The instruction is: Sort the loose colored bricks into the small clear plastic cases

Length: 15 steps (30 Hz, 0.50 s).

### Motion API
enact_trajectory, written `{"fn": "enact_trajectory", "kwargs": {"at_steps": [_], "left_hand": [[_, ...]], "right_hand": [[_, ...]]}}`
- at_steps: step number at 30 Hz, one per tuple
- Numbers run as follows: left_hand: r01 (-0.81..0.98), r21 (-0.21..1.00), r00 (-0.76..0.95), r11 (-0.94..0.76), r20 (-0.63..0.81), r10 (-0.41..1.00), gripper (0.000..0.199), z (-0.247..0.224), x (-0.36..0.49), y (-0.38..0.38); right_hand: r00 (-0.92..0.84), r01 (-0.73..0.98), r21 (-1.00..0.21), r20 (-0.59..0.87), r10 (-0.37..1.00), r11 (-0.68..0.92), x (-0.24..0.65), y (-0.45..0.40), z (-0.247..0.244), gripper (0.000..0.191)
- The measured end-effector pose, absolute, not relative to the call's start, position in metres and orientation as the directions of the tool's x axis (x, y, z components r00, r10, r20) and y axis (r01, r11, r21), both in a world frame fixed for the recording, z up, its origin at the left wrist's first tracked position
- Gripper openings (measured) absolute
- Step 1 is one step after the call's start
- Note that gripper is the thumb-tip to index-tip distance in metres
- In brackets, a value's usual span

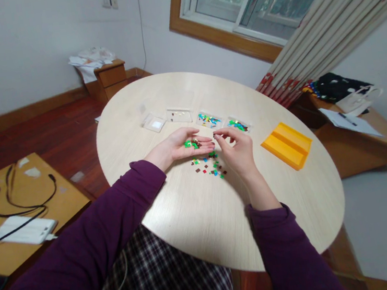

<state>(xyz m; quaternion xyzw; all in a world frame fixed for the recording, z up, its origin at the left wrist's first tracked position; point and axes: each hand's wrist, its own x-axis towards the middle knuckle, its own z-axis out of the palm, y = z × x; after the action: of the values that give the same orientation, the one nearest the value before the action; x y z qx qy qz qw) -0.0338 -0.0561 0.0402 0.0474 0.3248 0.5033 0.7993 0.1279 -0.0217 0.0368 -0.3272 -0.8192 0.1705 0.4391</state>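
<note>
My left hand (pixel 188 144) is turned palm up, slightly cupped, with small coloured square tiles (pixel 191 144) lying in it, mostly green and some brown. Close to its fingertips, my right hand (pixel 236 150) pinches a small dark tile (pixel 214 135) between thumb and finger. Beneath the hands, loose tiles (pixel 214 163) in green, brown, red and blue are scattered on the round table (pixel 190 218). Behind the hands stand clear plastic boxes: one holding mixed tiles (pixel 208 120), another with green and blue tiles (pixel 237 125), and one with a few small pieces (pixel 179 114).
At the back left is a small clear box (pixel 154 123) with a white square in it. A yellow two-part tray (pixel 287 145) lies on the right of the table. A low wooden table (pixel 64 183) with cables and a white device (pixel 26 229) stands at left.
</note>
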Motion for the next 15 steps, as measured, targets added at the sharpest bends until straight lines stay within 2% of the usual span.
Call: {"fn": "enact_trajectory", "kwargs": {"at_steps": [3, 8, 15], "left_hand": [[-0.755, 0.406, 0.335, 0.514, -0.434, 0.836, 0.025, 0.0388, -0.0331, -0.0566], [-0.755, 0.427, 0.325, 0.497, -0.415, 0.850, 0.024, 0.0364, -0.0336, -0.0569], [-0.779, 0.448, 0.188, 0.439, -0.502, 0.844, 0.020, 0.0395, -0.0325, -0.0539]], "right_hand": [[-0.429, 0.367, -0.537, 0.627, 0.650, 0.760, 0.1267, -0.0212, 0.0328, 0.014], [-0.472, 0.351, -0.507, 0.630, 0.617, 0.787, 0.1264, -0.0194, 0.0280, 0.015], [-0.425, 0.393, -0.529, 0.621, 0.658, 0.753, 0.1300, -0.0159, 0.0309, 0.019]]}}
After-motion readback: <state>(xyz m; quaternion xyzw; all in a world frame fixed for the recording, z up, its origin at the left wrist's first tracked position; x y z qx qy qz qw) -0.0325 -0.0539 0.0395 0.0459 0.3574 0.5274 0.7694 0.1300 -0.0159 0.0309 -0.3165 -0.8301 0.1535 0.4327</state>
